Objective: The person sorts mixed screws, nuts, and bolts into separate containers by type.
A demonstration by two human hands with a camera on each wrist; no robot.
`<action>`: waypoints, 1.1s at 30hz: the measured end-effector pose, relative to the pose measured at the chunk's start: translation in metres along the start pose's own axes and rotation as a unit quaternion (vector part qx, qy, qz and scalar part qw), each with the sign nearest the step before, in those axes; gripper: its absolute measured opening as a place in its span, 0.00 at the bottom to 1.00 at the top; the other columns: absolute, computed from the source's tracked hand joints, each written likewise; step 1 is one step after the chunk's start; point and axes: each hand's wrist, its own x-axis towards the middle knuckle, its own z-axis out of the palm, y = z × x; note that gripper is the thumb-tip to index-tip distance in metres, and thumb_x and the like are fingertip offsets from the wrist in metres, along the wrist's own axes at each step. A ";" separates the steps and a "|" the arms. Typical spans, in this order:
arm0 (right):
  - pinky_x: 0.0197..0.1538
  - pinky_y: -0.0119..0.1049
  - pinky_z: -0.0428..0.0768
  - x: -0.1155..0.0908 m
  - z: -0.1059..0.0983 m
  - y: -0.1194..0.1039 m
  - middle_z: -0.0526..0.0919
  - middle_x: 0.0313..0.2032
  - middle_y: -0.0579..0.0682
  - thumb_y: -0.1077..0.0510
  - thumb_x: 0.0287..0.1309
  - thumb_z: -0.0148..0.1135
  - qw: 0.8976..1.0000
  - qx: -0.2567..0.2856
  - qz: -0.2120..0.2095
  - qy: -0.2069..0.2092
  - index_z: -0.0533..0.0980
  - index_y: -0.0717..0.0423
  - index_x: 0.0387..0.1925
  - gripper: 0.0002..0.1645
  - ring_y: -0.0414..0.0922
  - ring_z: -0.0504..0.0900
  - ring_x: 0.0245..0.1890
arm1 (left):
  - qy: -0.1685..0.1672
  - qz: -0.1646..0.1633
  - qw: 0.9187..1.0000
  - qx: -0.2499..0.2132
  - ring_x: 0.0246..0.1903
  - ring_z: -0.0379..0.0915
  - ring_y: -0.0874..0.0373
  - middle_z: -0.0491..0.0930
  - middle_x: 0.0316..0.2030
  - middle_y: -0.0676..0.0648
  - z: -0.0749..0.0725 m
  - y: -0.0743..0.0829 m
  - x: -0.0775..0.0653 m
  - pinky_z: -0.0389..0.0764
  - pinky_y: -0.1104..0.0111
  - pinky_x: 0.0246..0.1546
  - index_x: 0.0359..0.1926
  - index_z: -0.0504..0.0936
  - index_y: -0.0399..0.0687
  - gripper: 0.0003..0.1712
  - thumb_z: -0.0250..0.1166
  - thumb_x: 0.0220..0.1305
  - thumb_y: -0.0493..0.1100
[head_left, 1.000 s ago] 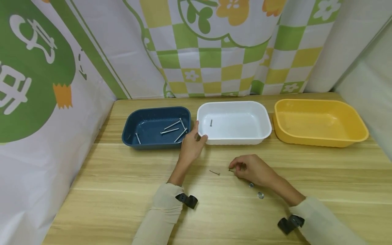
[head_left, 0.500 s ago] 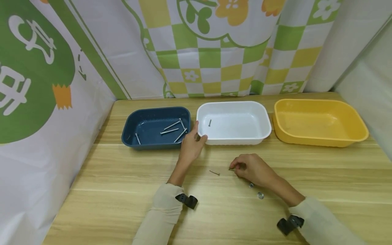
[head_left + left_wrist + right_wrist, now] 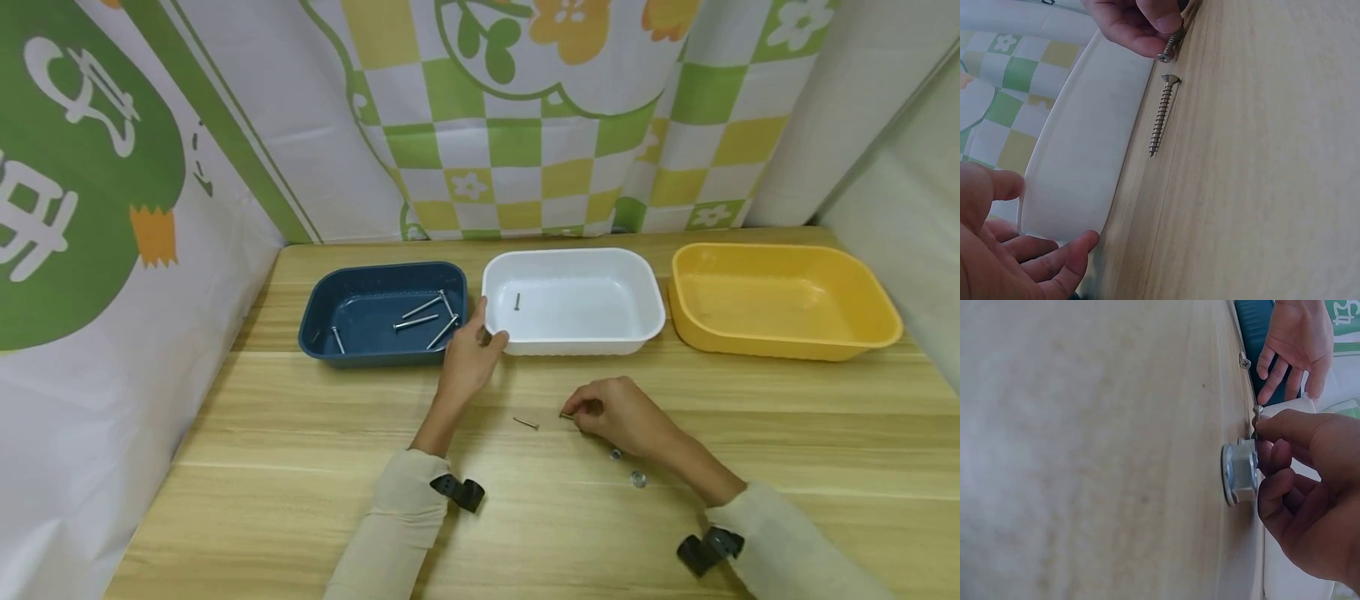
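Right hand (image 3: 618, 414)'s pinching a dull grey metal screw (image 3: 1173, 46) in front of the white rectangular plastic tub (image 3: 570, 347). Its long axis runs roughly left-right, head left. Left hand (image 3: 469, 354)'s spread, fingers fairly straight, touching the tub's left end.

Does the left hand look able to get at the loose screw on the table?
Probably yes: the loose screw lies uncovered on the table; the right hand, pinching another screw, is near but not over it. The left hand would likely have to leave the white bin.
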 end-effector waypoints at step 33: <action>0.28 0.32 0.74 0.017 -0.023 -0.007 0.86 0.34 0.49 0.70 0.63 0.64 0.997 0.046 0.025 0.053 0.86 0.58 0.40 0.09 0.42 0.74 0.26 | -0.003 -0.007 1.000 -0.002 0.63 0.70 0.45 0.71 0.66 0.41 0.000 0.000 0.000 0.68 0.54 0.64 0.77 0.58 0.48 0.39 0.62 0.70 0.46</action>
